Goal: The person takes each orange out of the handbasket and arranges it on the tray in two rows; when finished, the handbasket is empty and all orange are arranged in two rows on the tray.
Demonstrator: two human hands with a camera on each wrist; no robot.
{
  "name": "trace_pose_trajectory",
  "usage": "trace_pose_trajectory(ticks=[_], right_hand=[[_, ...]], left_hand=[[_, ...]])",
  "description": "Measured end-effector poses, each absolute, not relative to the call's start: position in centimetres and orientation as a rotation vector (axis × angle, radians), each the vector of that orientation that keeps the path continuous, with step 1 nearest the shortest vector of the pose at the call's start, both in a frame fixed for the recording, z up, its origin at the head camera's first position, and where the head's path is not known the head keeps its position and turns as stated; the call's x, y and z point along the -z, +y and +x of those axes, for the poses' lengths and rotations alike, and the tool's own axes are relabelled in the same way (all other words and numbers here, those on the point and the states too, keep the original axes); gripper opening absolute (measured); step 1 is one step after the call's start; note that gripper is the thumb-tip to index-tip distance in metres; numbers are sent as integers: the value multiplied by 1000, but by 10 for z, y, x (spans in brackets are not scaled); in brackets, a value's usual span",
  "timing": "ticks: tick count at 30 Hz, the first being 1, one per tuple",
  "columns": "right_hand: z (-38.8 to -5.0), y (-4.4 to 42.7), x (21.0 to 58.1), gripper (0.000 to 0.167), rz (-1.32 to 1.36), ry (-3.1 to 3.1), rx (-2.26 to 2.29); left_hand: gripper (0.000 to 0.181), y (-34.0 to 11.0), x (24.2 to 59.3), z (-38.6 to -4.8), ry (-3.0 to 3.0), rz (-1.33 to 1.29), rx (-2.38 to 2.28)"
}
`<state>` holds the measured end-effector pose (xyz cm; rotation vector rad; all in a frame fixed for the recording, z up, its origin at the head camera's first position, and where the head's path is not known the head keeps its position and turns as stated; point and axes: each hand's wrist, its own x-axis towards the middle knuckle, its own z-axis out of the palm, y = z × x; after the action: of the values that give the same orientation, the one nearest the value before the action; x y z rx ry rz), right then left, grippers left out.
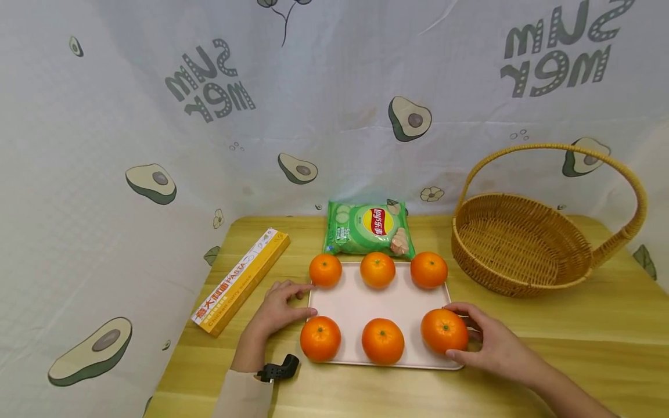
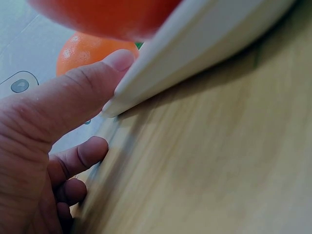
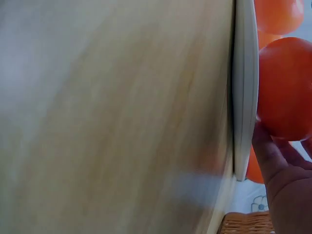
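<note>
A pale pink rectangular tray [image 1: 387, 299] lies on the wooden table, bearing several oranges in two rows. My right hand [image 1: 493, 345] grips the near-right orange [image 1: 445, 331], thumb at its near side and fingers at its far side. The right wrist view shows this orange [image 3: 286, 87] beside the tray rim [image 3: 245, 87]. At the tray's left edge, my left hand [image 1: 279, 307] touches the rim with thumb and index finger. Its thumb [image 2: 92, 90] lies against the tray rim [image 2: 161, 68] in the left wrist view, the other fingers loosely bent below.
Behind the tray lies a green bag of chips [image 1: 368, 228]. A yellow pasta box [image 1: 240, 281] lies at the left. At the right stands a wicker basket [image 1: 470, 264] with a tall handle. A patterned curtain [image 1: 345, 116] hangs behind the table.
</note>
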<state>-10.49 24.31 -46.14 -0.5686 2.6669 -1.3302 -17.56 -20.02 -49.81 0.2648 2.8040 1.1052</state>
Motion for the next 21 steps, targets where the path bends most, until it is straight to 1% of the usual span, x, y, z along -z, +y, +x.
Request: trace_pose_trajectory(ticks=[8,15,21], right_hand=[[-102,245,460,71,-645,2706,1168],[-99,245,456,79,-676,2761,1023],[-100,240,451,81,-646,2846,853]], left_hand=[[53,-199,497,-175,2804,263,-1101],[52,-200,495,-175,2796,279,-1102],[51,-200,495,-174,2793,269,-1114]])
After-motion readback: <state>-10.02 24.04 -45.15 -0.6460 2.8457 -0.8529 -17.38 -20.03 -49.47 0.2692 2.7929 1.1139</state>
